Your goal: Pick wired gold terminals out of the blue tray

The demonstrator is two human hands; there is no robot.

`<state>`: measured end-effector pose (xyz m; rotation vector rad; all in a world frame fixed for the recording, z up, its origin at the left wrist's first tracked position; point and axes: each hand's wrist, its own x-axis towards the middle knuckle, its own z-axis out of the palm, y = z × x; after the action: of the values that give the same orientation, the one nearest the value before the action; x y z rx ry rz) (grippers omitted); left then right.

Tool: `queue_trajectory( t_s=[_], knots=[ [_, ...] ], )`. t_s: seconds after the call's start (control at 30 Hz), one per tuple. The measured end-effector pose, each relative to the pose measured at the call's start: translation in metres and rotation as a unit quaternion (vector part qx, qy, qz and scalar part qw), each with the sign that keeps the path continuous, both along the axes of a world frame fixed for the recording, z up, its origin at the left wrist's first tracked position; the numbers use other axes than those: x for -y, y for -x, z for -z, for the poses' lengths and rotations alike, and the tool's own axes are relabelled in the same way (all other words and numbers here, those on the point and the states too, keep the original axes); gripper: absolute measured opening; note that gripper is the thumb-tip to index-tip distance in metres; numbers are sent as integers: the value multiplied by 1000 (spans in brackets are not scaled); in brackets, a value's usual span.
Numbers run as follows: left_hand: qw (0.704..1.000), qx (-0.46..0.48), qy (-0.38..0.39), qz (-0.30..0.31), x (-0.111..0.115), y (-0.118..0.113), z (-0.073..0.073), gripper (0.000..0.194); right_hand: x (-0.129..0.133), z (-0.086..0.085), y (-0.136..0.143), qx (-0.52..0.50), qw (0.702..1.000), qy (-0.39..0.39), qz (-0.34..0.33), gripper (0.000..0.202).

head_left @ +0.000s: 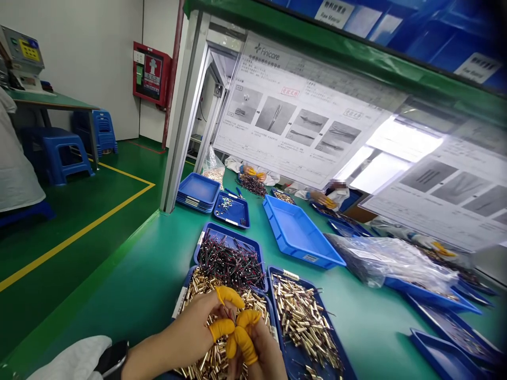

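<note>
My left hand [202,324], with yellow finger covers, reaches in over a blue tray of brass-coloured tubes [198,283]. Its fingers are closed around thin dark and reddish wires whose ends show between the fingertips. My right hand [257,343], also in yellow finger covers, meets it fingertip to fingertip, pinched on something small that the fingers hide. Just beyond the hands lies a blue tray of short black and red wires [232,264]. To the right of them is another tray of brass tubes [304,316], some with wires attached.
A large light-blue bin [297,229] stands behind the trays, with a small dark-blue tray [233,211] and stacked trays [198,190] left of it. Plastic bags [392,258] lie at right. Co-workers' hands [253,171] work across the table. A metal post [184,116] rises at the left edge.
</note>
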<state>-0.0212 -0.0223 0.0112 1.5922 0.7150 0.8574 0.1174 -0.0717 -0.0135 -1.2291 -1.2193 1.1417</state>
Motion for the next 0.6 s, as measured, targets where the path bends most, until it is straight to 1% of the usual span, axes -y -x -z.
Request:
queue_trajectory(
  t_s=[0.07, 0.17, 0.23, 0.33, 0.4, 0.47, 0.53, 0.6],
  knots=[
    [998, 44, 27, 23, 0, 0, -1, 17, 1, -4, 1, -48, 999, 7, -23, 33],
    [994, 80, 63, 35, 1, 1, -2, 12, 3, -14, 2, -124, 991, 25, -48, 30],
    [992, 96, 71, 39, 1, 1, -3, 12, 4, -21, 2, -167, 984, 43, -54, 30],
    [989, 120, 73, 47, 0, 1, -5, 9, 5, -30, 3, -204, 975, 67, -62, 34],
    [988, 129, 76, 43, -1, 2, -5, 8, 5, -33, 4, -213, 973, 69, -64, 35],
    [987, 134, 82, 34, -3, 3, -5, 8, 4, -32, 4, -212, 974, 57, -63, 34],
    [988, 133, 82, 25, -4, 2, -4, 8, 1, -29, 3, -187, 980, 38, -64, 29],
    [990, 119, 80, 17, -4, 1, -2, 9, -2, -25, 1, -138, 988, 29, -66, 26]
  ],
)
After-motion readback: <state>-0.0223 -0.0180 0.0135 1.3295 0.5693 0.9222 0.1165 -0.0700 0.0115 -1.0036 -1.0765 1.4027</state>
